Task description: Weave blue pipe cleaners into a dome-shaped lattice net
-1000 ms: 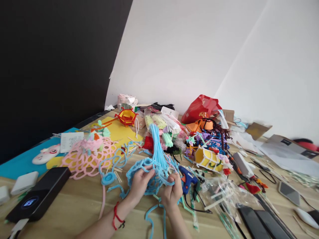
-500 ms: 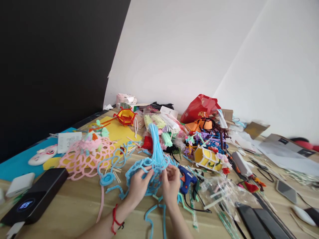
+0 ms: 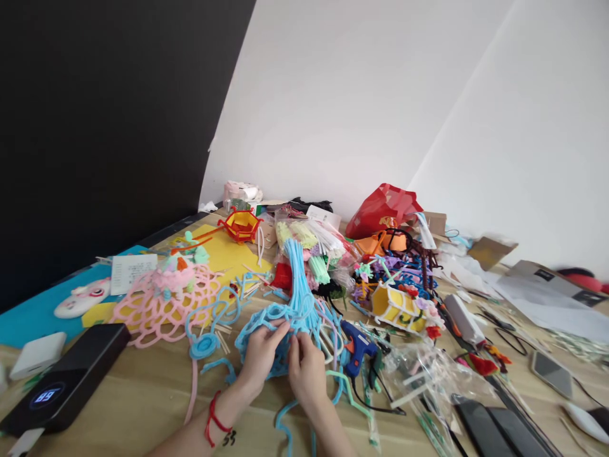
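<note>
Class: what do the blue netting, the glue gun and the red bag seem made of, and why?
Blue netting: perhaps pipe cleaners, matte; thick, soft-looking, bent strands.
Glue gun: likely hard plastic, smooth; rigid, moulded-looking blue body.
Red bag: perhaps non-woven fabric or coated paper, slight sheen; creased sides.

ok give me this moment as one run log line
left hand: holds blue mesh; right hand: at blue mesh, grip unclear; right of hands: glue gun; left of hands: pink mesh

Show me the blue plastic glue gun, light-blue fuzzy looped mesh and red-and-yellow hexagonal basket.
Blue plastic glue gun (image 3: 358,350), head view: body.
Light-blue fuzzy looped mesh (image 3: 273,310), head view: upper loops.
Red-and-yellow hexagonal basket (image 3: 241,233), head view: front wall.
</note>
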Available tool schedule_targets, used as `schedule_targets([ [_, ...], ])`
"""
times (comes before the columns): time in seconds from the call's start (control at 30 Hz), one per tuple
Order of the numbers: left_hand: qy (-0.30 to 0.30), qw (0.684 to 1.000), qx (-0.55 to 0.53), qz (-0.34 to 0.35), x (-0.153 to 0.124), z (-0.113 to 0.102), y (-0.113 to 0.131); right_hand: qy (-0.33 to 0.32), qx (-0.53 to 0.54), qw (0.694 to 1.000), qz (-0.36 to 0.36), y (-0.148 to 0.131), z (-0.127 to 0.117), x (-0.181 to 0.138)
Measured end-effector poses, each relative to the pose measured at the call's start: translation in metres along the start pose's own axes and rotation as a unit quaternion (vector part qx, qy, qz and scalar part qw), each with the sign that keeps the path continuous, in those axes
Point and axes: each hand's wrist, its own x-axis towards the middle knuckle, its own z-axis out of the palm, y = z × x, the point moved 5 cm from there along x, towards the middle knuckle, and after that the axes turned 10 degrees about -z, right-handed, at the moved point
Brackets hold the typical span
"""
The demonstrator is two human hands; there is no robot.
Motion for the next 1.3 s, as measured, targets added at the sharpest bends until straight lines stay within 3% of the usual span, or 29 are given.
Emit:
schedule_targets([
  [0.07, -0.008, 1.0, -0.006, -0.005, 0.001, 0.001, 0.0, -0.03, 0.005, 1.0, -0.006, -0.002, 0.004, 0.0],
  [0.2, -0.037, 0.999, -0.027, -0.007, 0.003, 0.004, -0.004, -0.159, 0.016, 0.986, -0.052, -0.018, 0.015, -0.005],
  [0.33, -0.026, 0.997, -0.064, -0.021, 0.005, 0.005, -0.007, -0.252, 0.135, 0.957, -0.049, -0.031, 0.022, -0.013],
  [0.5, -0.026, 0.995, -0.091, -0.033, 0.007, 0.003, -0.004, -0.377, 0.316, 0.87, 0.03, -0.034, 0.015, -0.019],
  [0.6, -0.038, 0.994, -0.097, -0.041, 0.007, 0.003, -0.004, -0.459, 0.374, 0.801, 0.091, -0.035, 0.01, -0.025],
  [0.67, -0.039, 0.993, -0.106, -0.037, 0.007, 0.004, -0.003, -0.479, 0.403, 0.769, 0.127, -0.034, 0.012, -0.027],
  [0.77, -0.047, 0.993, -0.106, -0.031, 0.005, 0.005, -0.001, -0.397, 0.441, 0.78, 0.199, -0.023, 0.024, -0.02],
  [0.9, -0.037, 0.998, -0.045, -0.022, 0.003, 0.004, 0.004, -0.143, 0.447, 0.842, 0.265, 0.003, 0.027, -0.003],
  [1.0, -0.034, 0.999, 0.014, 0.003, 0.003, 0.002, 0.006, -0.028, 0.457, 0.851, 0.257, 0.008, 0.018, 0.004],
  [1.13, -0.045, 0.998, 0.031, 0.009, 0.004, 0.003, 0.003, -0.008, 0.508, 0.822, 0.258, 0.005, 0.014, 0.004],
  [1.3, -0.062, 0.998, 0.029, 0.002, 0.002, 0.005, 0.002, 0.02, 0.583, 0.75, 0.311, 0.013, 0.026, -0.001],
])
